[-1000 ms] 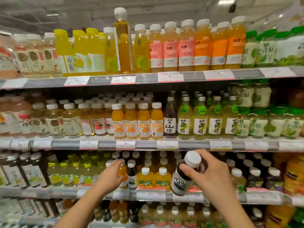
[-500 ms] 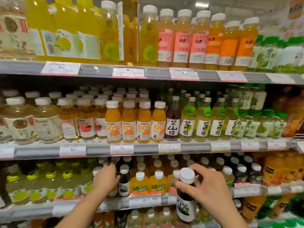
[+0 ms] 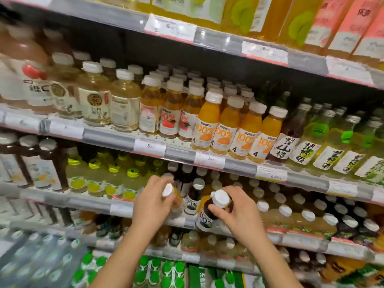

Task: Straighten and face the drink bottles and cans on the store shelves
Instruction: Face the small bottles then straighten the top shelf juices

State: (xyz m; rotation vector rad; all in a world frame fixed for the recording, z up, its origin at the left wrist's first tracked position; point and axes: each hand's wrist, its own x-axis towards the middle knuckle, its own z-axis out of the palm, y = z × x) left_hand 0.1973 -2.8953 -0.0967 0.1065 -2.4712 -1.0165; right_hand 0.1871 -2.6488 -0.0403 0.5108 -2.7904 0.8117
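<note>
Dark juice bottle (image 3: 204, 217) with white cap and "100%" label held tilted at the front edge of the third shelf down (image 3: 122, 209), cap leaning right, base toward the shelf lip. Right hand (image 3: 239, 213) curled round its neck and cap, fingertips pinching just below the cap. Orange juice bottle (image 3: 173, 196) with white cap gripped by left hand (image 3: 151, 200), fingers wrapped round its shoulder, bottle leaning slightly right on the same shelf. Upright dark bottle (image 3: 194, 197) standing between the two held bottles, label facing out.

Behind and right on that shelf: rows of white-capped bottles (image 3: 291, 210), contents blurred. To the left: yellow-green bottles with yellow caps (image 3: 93, 179).

Shelf above: four orange "100%" bottles (image 3: 234, 129) faced forward at the edge, amber bottles with red fruit labels (image 3: 166, 117) just beside them to the left, pale green glass bottles (image 3: 332, 142) to the right. Price tags (image 3: 208, 160) along the shelf strip. Green-capped bottles (image 3: 158, 269) on the lowest level in view.
</note>
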